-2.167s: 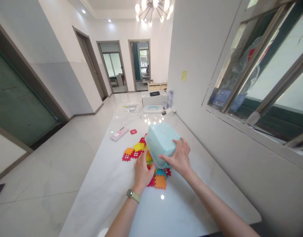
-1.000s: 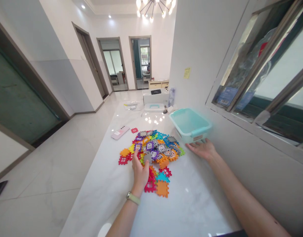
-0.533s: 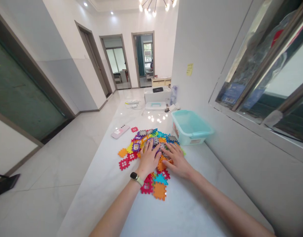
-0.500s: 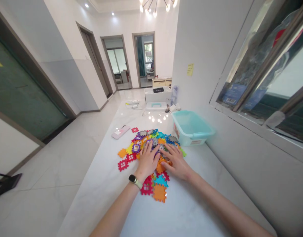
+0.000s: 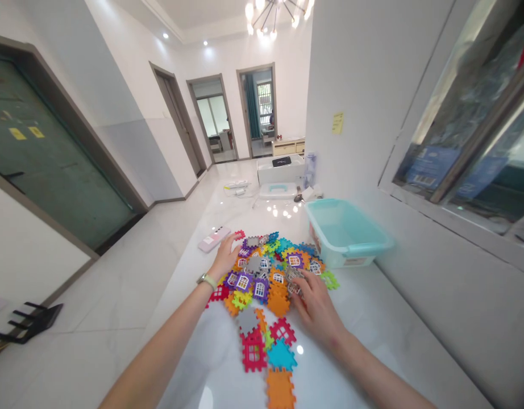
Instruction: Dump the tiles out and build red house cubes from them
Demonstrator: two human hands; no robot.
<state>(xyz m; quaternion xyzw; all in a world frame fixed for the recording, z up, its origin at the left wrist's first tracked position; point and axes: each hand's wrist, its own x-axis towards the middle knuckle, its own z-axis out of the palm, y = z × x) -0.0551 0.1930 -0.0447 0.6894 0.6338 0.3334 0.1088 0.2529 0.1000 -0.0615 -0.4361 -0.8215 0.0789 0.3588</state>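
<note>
A pile of coloured interlocking plastic building tiles (image 5: 279, 298) with notched edges lies on the white table; some tiles have window shapes. My left hand (image 5: 224, 258), with a watch on its wrist, is at the pile's left edge. Its fingers are stretched out and touch a small red tile (image 5: 239, 234) at the far left corner. On the right side of the pile, my right hand (image 5: 317, 301) has its fingers bent round grey window tiles (image 5: 292, 277), slightly blurred. Several tiles, among them an orange one (image 5: 281, 388), lie nearer to me.
A turquoise plastic bin (image 5: 351, 250) stands behind the pile to the right, by the wall. A pink phone (image 5: 213, 238) lies left of the pile. Farther back are a lidded case (image 5: 278, 191), a white box (image 5: 279, 171) and a white power strip (image 5: 237, 185).
My hands have moved apart from the middle of the pile: the left to its far left edge, the right onto grey tiles. The tiles are more spread out, and the view has shifted slightly.
</note>
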